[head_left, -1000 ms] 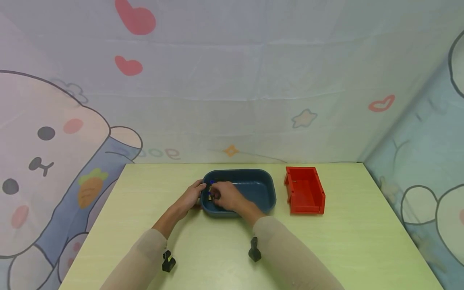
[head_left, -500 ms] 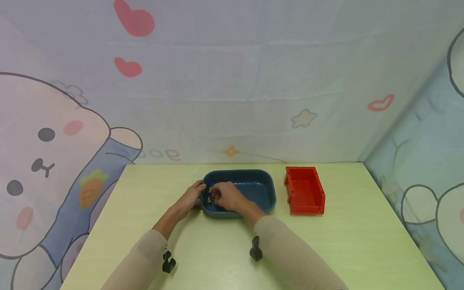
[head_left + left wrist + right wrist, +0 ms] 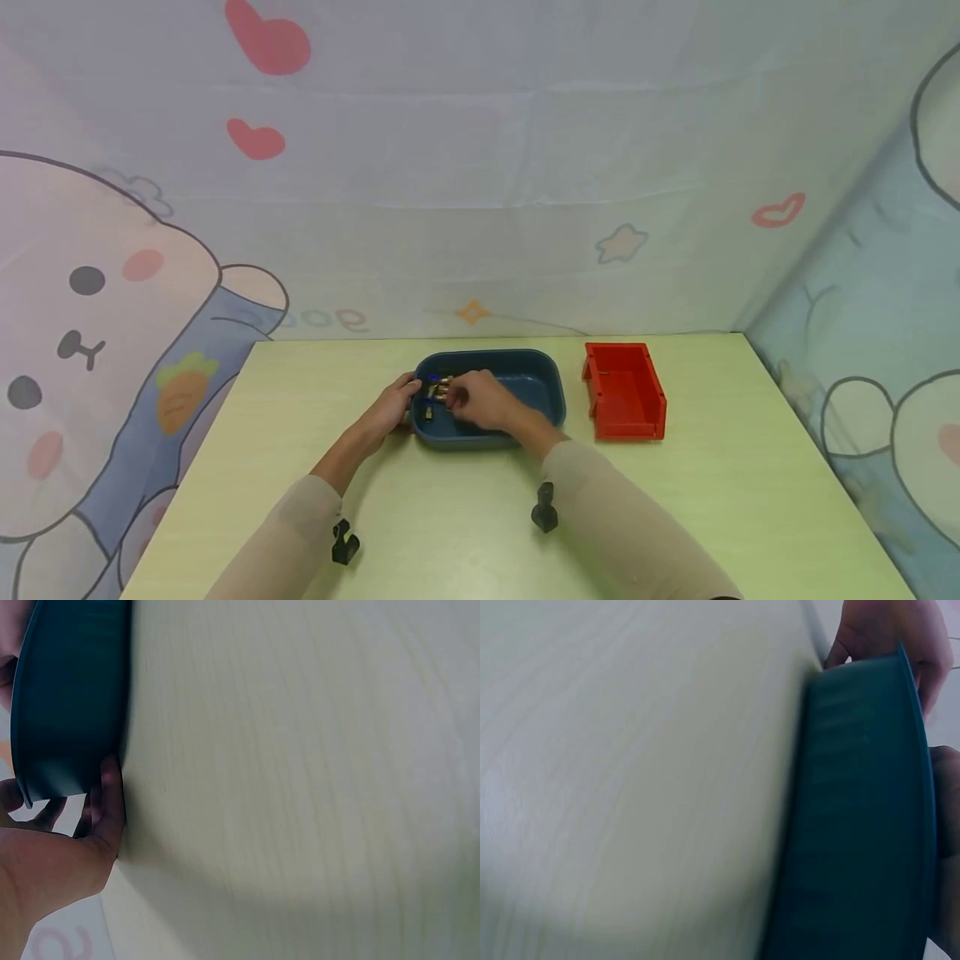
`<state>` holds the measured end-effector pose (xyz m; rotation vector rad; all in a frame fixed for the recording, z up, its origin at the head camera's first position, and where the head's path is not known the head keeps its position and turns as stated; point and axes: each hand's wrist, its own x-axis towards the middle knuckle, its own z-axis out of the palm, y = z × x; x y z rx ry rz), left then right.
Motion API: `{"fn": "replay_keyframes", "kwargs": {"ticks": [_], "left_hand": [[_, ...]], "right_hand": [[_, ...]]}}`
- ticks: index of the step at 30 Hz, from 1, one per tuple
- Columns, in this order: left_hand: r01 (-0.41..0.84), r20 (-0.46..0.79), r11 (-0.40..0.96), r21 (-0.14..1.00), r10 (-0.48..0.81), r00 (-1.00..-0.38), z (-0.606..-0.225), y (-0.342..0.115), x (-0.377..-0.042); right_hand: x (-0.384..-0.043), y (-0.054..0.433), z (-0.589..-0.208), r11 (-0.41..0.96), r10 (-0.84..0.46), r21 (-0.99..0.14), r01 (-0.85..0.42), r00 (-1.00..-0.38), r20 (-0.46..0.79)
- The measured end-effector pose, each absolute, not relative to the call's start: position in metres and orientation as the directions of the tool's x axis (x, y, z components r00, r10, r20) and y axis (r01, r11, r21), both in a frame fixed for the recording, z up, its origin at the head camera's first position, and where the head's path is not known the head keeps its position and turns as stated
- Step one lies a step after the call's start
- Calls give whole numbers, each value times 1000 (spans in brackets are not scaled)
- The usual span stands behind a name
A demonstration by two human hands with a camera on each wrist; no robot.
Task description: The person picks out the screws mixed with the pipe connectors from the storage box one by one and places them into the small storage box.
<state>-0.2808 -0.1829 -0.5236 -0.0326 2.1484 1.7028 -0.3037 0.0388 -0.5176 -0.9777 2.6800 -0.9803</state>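
Note:
A dark blue plastic basin (image 3: 551,417) stands on the table. My left hand (image 3: 392,406) grips its left end, thumb at the rim and fingers low on the outside wall, as the left wrist view also shows. Small brass-coloured pieces, some with blue parts, lie in the basin's left end; one brass piece (image 3: 429,413) sits apart near the front. My right hand (image 3: 483,400) reaches into the basin with curled fingers beside these pieces. I cannot tell whether its fingertips pinch one. In the right wrist view the basin wall hides most of that hand.
To the right of the basin is a red open-fronted bin (image 3: 630,396) with a tiny piece (image 3: 603,372) inside near its left wall. A pale wood-grain table (image 3: 465,517) carries both containers. Behind it hangs a printed cloth (image 3: 450,167).
My right hand has shifted slightly right within the basin, uncovering more of the brass pieces. My left hand keeps its grip on the basin. The head view has turned slightly.

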Motion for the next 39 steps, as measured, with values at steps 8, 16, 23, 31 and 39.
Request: {"fn": "replay_keyframes", "kwargs": {"ticks": [8,16,23,31,39], "left_hand": [[-272,-330,252,929,228,-916,-523,-183,-281],[-284,-340,243,927,232,-911,-524,-183,-284],[-284,-339,242,928,232,-912,-525,-182,-284],[-279,-336,244,929,237,-911,-523,-184,-284],[-277,-334,242,930,242,-911,-522,-182,-282]], "right_hand": [[-296,54,-507,558,-611,-644,-523,-785,108],[-293,80,-496,577,-603,-619,-532,-789,116],[-295,102,-490,590,-546,-639,-493,-827,134],[-297,113,-492,566,-513,-681,-464,-845,149],[-300,120,-490,572,-507,-672,-470,-847,160]]}}
